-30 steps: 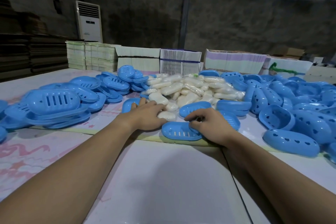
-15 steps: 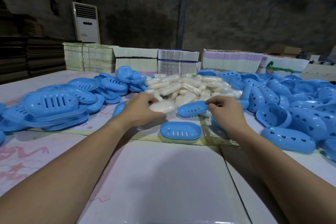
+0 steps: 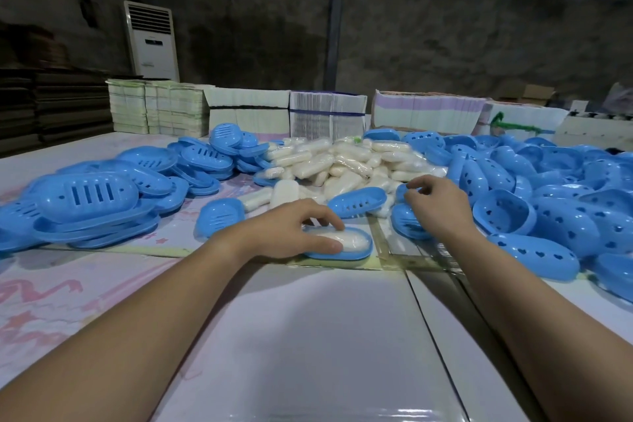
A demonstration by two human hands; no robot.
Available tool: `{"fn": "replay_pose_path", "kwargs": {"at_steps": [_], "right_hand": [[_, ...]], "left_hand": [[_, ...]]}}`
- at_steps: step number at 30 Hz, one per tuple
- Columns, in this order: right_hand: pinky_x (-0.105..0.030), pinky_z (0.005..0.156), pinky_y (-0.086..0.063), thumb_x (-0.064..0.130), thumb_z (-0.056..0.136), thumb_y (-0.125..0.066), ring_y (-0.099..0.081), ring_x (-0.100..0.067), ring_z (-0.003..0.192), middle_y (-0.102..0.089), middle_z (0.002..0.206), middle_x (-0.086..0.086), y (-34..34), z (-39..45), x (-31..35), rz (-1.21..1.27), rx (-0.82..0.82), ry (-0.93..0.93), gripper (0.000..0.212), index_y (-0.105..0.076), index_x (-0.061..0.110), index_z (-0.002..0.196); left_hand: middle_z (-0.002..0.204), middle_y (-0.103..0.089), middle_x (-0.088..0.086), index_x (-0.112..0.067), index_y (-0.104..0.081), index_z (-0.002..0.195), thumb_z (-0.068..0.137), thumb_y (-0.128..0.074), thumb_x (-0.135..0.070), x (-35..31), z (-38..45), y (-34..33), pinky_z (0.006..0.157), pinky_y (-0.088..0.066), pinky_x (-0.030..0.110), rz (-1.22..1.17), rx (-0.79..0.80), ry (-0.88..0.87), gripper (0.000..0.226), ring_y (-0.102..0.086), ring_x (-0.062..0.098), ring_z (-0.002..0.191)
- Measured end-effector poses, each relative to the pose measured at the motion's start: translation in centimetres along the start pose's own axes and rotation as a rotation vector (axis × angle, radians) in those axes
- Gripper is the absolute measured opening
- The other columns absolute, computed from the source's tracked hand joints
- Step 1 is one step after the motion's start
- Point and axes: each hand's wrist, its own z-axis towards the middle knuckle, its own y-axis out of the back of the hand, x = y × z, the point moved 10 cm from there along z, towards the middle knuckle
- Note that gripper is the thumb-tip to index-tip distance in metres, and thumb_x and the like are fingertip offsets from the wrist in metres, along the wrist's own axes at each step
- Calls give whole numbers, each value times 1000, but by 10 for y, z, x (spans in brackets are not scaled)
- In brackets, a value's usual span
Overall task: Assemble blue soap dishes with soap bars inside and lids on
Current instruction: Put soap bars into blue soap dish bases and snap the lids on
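My left hand pinches 1 white wrapped soap bar into the blue oval plastic tray; right hand, fingers curled, grip unclear, w/ blue lids right of tray.

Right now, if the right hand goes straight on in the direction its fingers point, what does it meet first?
The right hand points forward and left, so it would probably first meet the slotted blue tray lying tilted beside the soap pile. Depth is unclear; it already seems to pinch a blue piece.
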Motion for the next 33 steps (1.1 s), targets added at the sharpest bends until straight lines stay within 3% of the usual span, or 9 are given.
{"fn": "replay_pose_path", "kwargs": {"at_steps": [3,6,13,15,21,26,28,30,33], "right_hand": [[-41,87,-50,32,87,-58,-57,-29,106,-64,114,-4,-5,0,-6,-165,69,-26,35,-63,28,121],[-47,99,-45,34,89,-58,-49,-34,121,-57,131,-8,-7,0,-10,-228,100,-45,41,-59,28,129],[-50,104,-32,31,89,-57,-31,-32,132,-38,148,0,-43,-18,20,-397,245,227,58,-40,38,143],[-50,103,-32,30,90,-56,-31,-31,132,-38,148,1,-46,-18,20,-420,259,221,58,-39,39,144],[-52,102,-29,26,90,-49,-31,-34,131,-41,144,-4,5,1,-2,-517,31,15,49,-47,34,138],[-65,110,-16,23,88,-48,-26,-39,134,-41,142,-6,36,4,-23,-606,-35,-129,44,-53,30,131],[-68,110,-9,22,88,-49,-27,-38,136,-43,140,-7,54,8,-26,-592,-118,-149,40,-57,30,126],[-66,111,-12,20,86,-52,-31,-36,134,-45,138,-8,70,11,-35,-558,-180,-198,37,-60,29,121],[-54,107,-28,18,85,-59,-35,-37,131,-47,136,-9,79,12,-47,-518,-206,-233,37,-63,28,121]], "left_hand": [[125,-58,-19,-54,-65,110,83,-75,-54,1,1,-2,99,-43,22,4,33,2,29,-53,-1,115],[125,-54,-26,-61,-59,113,73,-78,-59,3,-2,-3,92,-41,16,37,79,12,44,-50,-7,115],[123,-53,-25,-57,-51,119,76,-82,-48,7,3,-6,84,-37,6,4,-39,20,54,-50,-7,112],[120,-52,-28,-55,-50,124,77,-83,-46,8,4,-7,82,-38,5,-19,-42,29,58,-52,-8,110],[122,-51,-28,-53,-49,122,78,-82,-47,8,5,-8,82,-37,3,0,-62,22,55,-47,-14,111],[117,-46,-35,-52,-49,122,80,-79,-47,4,4,-8,81,-34,-2,36,-64,0,51,-40,-26,106],[118,-47,-33,-53,-49,121,81,-79,-47,4,4,-8,82,-35,1,38,-67,0,51,-43,-22,107],[121,-50,-28,-52,-50,121,80,-80,-46,5,3,-9,84,-37,5,32,-72,1,51,-46,-15,109],[122,-52,-24,-50,-52,122,79,-82,-45,6,4,-8,80,-40,5,18,-78,9,52,-51,-10,108]]}}
